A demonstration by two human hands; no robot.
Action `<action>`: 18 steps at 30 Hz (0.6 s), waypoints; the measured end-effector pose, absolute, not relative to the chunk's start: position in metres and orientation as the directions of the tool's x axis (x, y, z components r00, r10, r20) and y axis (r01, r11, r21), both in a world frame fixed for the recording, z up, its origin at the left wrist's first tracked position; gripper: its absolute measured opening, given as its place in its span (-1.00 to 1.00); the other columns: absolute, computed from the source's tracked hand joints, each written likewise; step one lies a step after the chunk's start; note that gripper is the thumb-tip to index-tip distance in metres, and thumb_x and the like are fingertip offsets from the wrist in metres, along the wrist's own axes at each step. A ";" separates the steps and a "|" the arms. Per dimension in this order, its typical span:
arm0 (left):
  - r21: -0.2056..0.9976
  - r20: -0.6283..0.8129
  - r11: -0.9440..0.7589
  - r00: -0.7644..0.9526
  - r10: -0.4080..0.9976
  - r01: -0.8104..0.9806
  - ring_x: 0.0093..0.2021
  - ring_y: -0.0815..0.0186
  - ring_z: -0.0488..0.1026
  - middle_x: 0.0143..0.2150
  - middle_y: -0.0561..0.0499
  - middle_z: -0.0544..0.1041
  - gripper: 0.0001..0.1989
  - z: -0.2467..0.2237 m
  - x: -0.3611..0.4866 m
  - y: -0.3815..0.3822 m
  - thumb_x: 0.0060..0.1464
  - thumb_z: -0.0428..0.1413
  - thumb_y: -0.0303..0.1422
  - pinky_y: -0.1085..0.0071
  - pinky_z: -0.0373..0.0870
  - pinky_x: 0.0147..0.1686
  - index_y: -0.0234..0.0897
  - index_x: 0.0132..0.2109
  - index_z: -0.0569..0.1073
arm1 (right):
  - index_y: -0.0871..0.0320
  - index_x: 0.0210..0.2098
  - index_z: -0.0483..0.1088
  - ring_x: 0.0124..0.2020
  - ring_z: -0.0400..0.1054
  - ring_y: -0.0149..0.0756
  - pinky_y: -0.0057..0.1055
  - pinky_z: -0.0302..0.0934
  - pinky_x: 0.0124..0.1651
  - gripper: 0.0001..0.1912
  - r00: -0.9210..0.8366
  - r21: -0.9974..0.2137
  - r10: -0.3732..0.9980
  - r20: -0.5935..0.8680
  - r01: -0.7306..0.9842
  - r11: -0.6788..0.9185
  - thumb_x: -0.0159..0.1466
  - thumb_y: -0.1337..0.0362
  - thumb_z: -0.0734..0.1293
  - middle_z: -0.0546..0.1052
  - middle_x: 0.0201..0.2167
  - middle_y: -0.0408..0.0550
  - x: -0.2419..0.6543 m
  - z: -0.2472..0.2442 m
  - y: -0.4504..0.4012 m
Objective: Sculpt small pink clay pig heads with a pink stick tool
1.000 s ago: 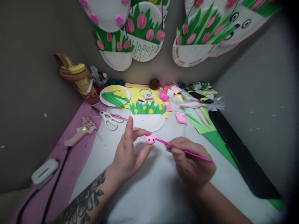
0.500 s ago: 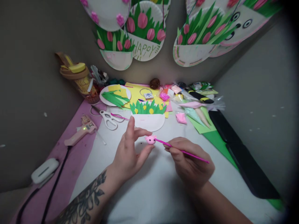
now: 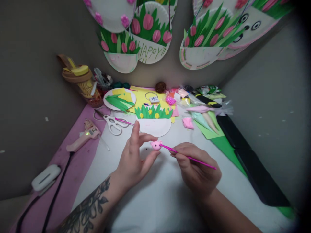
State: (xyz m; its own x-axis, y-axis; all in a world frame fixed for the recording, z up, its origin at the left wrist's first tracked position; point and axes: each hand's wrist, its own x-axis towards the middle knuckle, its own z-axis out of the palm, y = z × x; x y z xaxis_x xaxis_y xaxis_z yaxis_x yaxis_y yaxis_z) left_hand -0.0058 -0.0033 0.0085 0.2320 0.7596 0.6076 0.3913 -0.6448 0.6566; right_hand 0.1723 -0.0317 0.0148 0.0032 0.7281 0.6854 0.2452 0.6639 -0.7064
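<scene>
Between the thumb and index finger of my left hand [image 3: 134,155] sits a small pink clay animal head [image 3: 155,146] with ears and dark eyes. My right hand [image 3: 198,168] grips a thin magenta modelling tool [image 3: 191,158] like a pen. The tool's tip touches the right side of the pink head and covers the eye there. A tiny black speck [image 3: 146,149] lies on the white table surface just left of the head. Beyond my hands lies a half paper plate [image 3: 154,126] with green paper grass and yellow flowers.
White scissors [image 3: 114,125], a second magenta tool [image 3: 123,121] and a pink glue gun [image 3: 84,137] lie at left. A tumbler [image 3: 84,84] stands behind them. Pink clay [image 3: 188,122], piping bags [image 3: 204,116] and a black folding case [image 3: 257,168] are at right. Paper-plate crafts [image 3: 201,55] hang on the wall.
The tool's tip has moved slightly left onto the right eye of the pink head, which it now hides. My right hand has shifted a little left; my left hand's hold is unchanged.
</scene>
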 end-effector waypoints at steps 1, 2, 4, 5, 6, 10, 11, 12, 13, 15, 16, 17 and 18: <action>0.655 0.608 -0.645 0.232 0.759 0.393 -0.10 0.25 0.48 -0.16 -0.06 0.56 0.01 0.009 -0.006 -0.004 0.05 0.20 -0.48 0.19 0.35 0.03 -0.22 0.40 -0.34 | 0.13 -0.14 0.44 -0.31 0.43 -0.29 -0.26 0.34 -0.27 -0.67 0.003 -0.709 0.731 0.683 0.245 0.662 0.17 0.59 0.33 0.52 -0.36 -0.10 0.172 0.015 -0.032; 0.654 0.609 -0.646 0.232 0.759 0.394 -0.10 0.25 0.48 -0.17 -0.06 0.56 0.01 0.009 -0.006 -0.004 0.05 0.20 -0.48 0.20 0.35 0.03 -0.22 0.40 -0.34 | 0.13 -0.14 0.44 -0.31 0.43 -0.29 -0.26 0.33 -0.27 -0.67 0.005 -0.711 0.732 0.682 0.243 0.660 0.17 0.59 0.32 0.52 -0.36 -0.10 0.172 0.015 -0.032; 0.654 0.610 -0.647 0.232 0.758 0.393 -0.10 0.25 0.48 -0.17 -0.06 0.56 0.01 0.009 -0.006 -0.004 0.05 0.20 -0.47 0.20 0.35 0.03 -0.22 0.40 -0.34 | 0.13 -0.12 0.43 -0.31 0.43 -0.29 -0.26 0.33 -0.27 -0.65 0.010 -0.710 0.729 0.684 0.236 0.663 0.17 0.60 0.31 0.52 -0.35 -0.10 0.172 0.015 -0.032; 0.655 0.609 -0.646 0.232 0.759 0.392 -0.10 0.25 0.48 -0.17 -0.06 0.56 0.01 0.009 -0.006 -0.004 0.05 0.20 -0.47 0.19 0.35 0.03 -0.22 0.40 -0.33 | 0.13 -0.11 0.43 -0.30 0.43 -0.29 -0.26 0.33 -0.27 -0.64 0.011 -0.708 0.726 0.688 0.230 0.668 0.17 0.60 0.31 0.51 -0.35 -0.10 0.172 0.015 -0.031; 0.655 0.608 -0.645 0.232 0.759 0.393 -0.10 0.25 0.48 -0.16 -0.06 0.56 0.01 0.009 -0.006 -0.004 0.05 0.20 -0.47 0.19 0.35 0.04 -0.22 0.40 -0.33 | 0.13 -0.11 0.42 -0.30 0.43 -0.29 -0.26 0.33 -0.27 -0.64 0.008 -0.704 0.722 0.692 0.225 0.673 0.17 0.60 0.31 0.51 -0.34 -0.09 0.172 0.015 -0.031; 0.657 0.608 -0.648 0.237 0.758 0.386 -0.10 0.26 0.48 -0.16 -0.06 0.56 0.01 0.010 -0.006 -0.003 0.05 0.20 -0.48 0.20 0.35 0.03 -0.23 0.40 -0.34 | 0.14 -0.09 0.42 -0.29 0.43 -0.27 -0.24 0.34 -0.25 -0.62 -0.022 -0.695 0.715 0.699 0.218 0.686 0.16 0.61 0.30 0.51 -0.34 -0.08 0.173 0.015 -0.031; 0.657 0.608 -0.648 0.238 0.757 0.385 -0.10 0.26 0.48 -0.17 -0.06 0.56 0.00 0.010 -0.006 -0.003 0.05 0.19 -0.49 0.20 0.35 0.03 -0.23 0.40 -0.33 | 0.14 -0.09 0.42 -0.29 0.43 -0.27 -0.24 0.34 -0.25 -0.62 -0.025 -0.698 0.719 0.695 0.219 0.682 0.17 0.61 0.30 0.51 -0.34 -0.08 0.174 0.015 -0.031; 0.658 0.607 -0.647 0.238 0.758 0.386 -0.11 0.26 0.48 -0.17 -0.06 0.56 0.00 0.010 -0.006 -0.003 0.05 0.19 -0.49 0.20 0.35 0.03 -0.23 0.40 -0.33 | 0.14 -0.09 0.42 -0.29 0.43 -0.28 -0.25 0.34 -0.26 -0.62 -0.026 -0.702 0.724 0.690 0.220 0.677 0.17 0.61 0.29 0.50 -0.34 -0.08 0.174 0.015 -0.031; 0.658 0.605 -0.645 0.236 0.760 0.389 -0.10 0.26 0.48 -0.17 -0.05 0.56 0.00 0.010 -0.006 -0.003 0.05 0.19 -0.48 0.20 0.35 0.03 -0.23 0.40 -0.33 | 0.13 -0.09 0.41 -0.30 0.42 -0.28 -0.25 0.34 -0.27 -0.62 -0.024 -0.706 0.728 0.685 0.220 0.673 0.17 0.62 0.29 0.50 -0.35 -0.09 0.174 0.015 -0.031; 0.658 0.603 -0.641 0.234 0.763 0.396 -0.10 0.25 0.48 -0.17 -0.05 0.56 0.00 0.011 -0.006 -0.004 0.05 0.19 -0.48 0.20 0.35 0.04 -0.22 0.40 -0.33 | 0.13 -0.09 0.41 -0.30 0.42 -0.28 -0.26 0.33 -0.28 -0.62 -0.018 -0.711 0.731 0.682 0.216 0.669 0.18 0.61 0.28 0.50 -0.35 -0.09 0.173 0.016 -0.031; 0.659 0.602 -0.640 0.233 0.764 0.397 -0.10 0.25 0.48 -0.17 -0.05 0.56 0.00 0.011 -0.006 -0.004 0.05 0.19 -0.47 0.20 0.35 0.04 -0.22 0.40 -0.33 | 0.13 -0.09 0.41 -0.30 0.42 -0.28 -0.26 0.33 -0.28 -0.62 -0.016 -0.711 0.730 0.683 0.212 0.670 0.18 0.61 0.28 0.50 -0.34 -0.09 0.173 0.016 -0.031; 0.661 0.600 -0.638 0.232 0.765 0.395 -0.10 0.26 0.48 -0.17 -0.05 0.56 0.00 0.011 -0.006 -0.004 0.05 0.19 -0.47 0.20 0.35 0.04 -0.22 0.40 -0.33 | 0.13 -0.09 0.41 -0.30 0.42 -0.28 -0.25 0.33 -0.27 -0.63 -0.015 -0.711 0.729 0.684 0.209 0.672 0.18 0.61 0.28 0.50 -0.34 -0.08 0.173 0.015 -0.031; 0.664 0.599 -0.637 0.231 0.766 0.392 -0.10 0.26 0.48 -0.17 -0.05 0.56 -0.01 0.011 -0.006 -0.004 0.06 0.19 -0.47 0.20 0.35 0.03 -0.22 0.40 -0.33 | 0.13 -0.09 0.41 -0.30 0.42 -0.28 -0.25 0.33 -0.27 -0.63 -0.016 -0.710 0.728 0.686 0.207 0.673 0.18 0.60 0.28 0.50 -0.34 -0.08 0.173 0.015 -0.031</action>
State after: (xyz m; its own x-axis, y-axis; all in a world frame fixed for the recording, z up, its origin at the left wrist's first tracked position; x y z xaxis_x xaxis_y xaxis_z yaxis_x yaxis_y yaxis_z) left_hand -0.0057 -0.0043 0.0107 0.2314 0.7662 0.5995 0.3915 -0.6375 0.6636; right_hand 0.1729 -0.0313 0.0154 -0.0159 0.7279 0.6856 0.2069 0.6732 -0.7099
